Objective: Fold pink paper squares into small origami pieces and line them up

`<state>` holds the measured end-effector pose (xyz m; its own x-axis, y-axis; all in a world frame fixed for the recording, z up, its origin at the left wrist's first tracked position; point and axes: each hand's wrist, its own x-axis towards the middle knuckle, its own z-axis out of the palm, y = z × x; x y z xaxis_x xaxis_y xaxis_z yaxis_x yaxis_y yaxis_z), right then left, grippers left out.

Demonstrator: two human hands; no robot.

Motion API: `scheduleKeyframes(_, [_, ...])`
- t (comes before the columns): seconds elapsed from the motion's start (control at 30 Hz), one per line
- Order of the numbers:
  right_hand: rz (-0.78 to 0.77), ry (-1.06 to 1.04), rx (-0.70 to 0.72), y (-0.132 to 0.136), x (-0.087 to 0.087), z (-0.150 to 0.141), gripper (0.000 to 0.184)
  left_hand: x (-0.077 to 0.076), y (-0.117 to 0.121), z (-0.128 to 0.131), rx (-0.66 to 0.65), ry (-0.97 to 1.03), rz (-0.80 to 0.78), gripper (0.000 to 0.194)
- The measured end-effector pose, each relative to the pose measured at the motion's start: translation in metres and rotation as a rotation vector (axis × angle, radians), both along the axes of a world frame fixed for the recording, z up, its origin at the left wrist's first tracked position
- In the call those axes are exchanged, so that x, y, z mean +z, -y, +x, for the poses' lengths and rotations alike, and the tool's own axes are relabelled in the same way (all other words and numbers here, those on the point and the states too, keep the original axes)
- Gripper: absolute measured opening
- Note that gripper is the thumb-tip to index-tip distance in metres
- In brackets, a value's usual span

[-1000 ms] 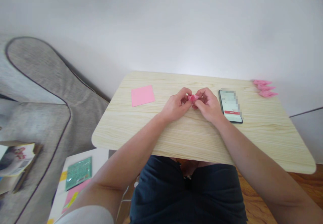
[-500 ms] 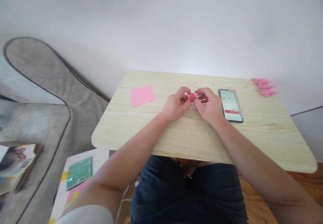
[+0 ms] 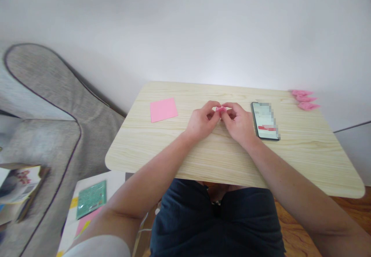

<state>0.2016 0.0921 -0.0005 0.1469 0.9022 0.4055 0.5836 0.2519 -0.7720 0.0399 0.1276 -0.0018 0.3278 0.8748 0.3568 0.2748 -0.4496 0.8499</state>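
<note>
Over the middle of the light wood table [image 3: 220, 160], a small piece of folded pink paper [image 3: 221, 109] is pinched between both hands. My left hand [image 3: 203, 121] is closed on its left side, thumb and fingertips together. From the right, my right hand [image 3: 238, 122] grips the same paper between thumb and fingers. Much of the paper is hidden behind my fingertips. A flat pink paper square [image 3: 164, 110] lies to the left of my left hand. Just right of my right hand lies a phone [image 3: 264, 119] with its screen lit.
Several folded pink paper pieces [image 3: 307, 106] lie at the table's far right corner. A white wall [image 3: 203, 29] stands behind the table. Lower left, a green packet [image 3: 92, 199] rests on a white surface. Beyond it is a grey sofa [image 3: 95, 137] with books [image 3: 21, 187].
My thumbs and fingertips have drawn closer together around the folded paper, so less of it shows. The other things on the table have stayed put.
</note>
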Motion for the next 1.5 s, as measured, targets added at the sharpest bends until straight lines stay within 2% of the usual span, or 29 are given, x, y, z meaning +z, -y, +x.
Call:
scheduleKeyframes(0.2, [0.008, -0.141, 0.048, -0.001, -0.001, -0.004, 0.026, -0.004, -0.001, 0.0, 0.014, 0.048, -0.009, 0.022])
scheduleKeyframes(0.37, [-0.042, -0.347, 0.113, -0.004, -0.002, -0.003, 0.027, -0.008, -0.005, 0.002, -0.069, 0.258, -0.113, 0.02])
scheduleKeyframes(0.5, [-0.086, -0.474, 0.166, -0.006, 0.001, -0.001, 0.028, -0.005, -0.009, 0.003, -0.128, 0.393, -0.219, 0.015])
scheduleKeyframes(0.73, [-0.14, -0.611, 0.231, -0.008, 0.006, 0.006, 0.024, -0.001, -0.008, 0.001, -0.173, 0.383, -0.216, 0.012])
scheduleKeyframes(0.87, [-0.141, -0.567, 0.227, -0.012, 0.002, 0.011, 0.024, 0.003, -0.005, -0.002, -0.201, 0.268, -0.141, 0.02])
scheduleKeyframes(1.03, [-0.143, -0.492, 0.23, -0.013, -0.004, 0.012, 0.034, 0.007, -0.001, -0.005, -0.036, -0.036, -0.093, 0.04])
scheduleKeyframes(1.13, [-0.123, -0.373, 0.206, -0.011, -0.004, 0.011, 0.035, 0.006, -0.002, -0.006, 0.032, -0.149, -0.021, 0.03])
scheduleKeyframes(1.3, [-0.076, -0.161, 0.174, -0.006, -0.003, 0.01, 0.032, 0.001, -0.008, -0.007, 0.053, -0.241, 0.185, 0.013])
scheduleKeyframes(1.5, [-0.07, -0.03, 0.19, -0.004, -0.001, 0.01, 0.023, -0.004, -0.014, -0.007, 0.046, -0.253, 0.148, 0.01])
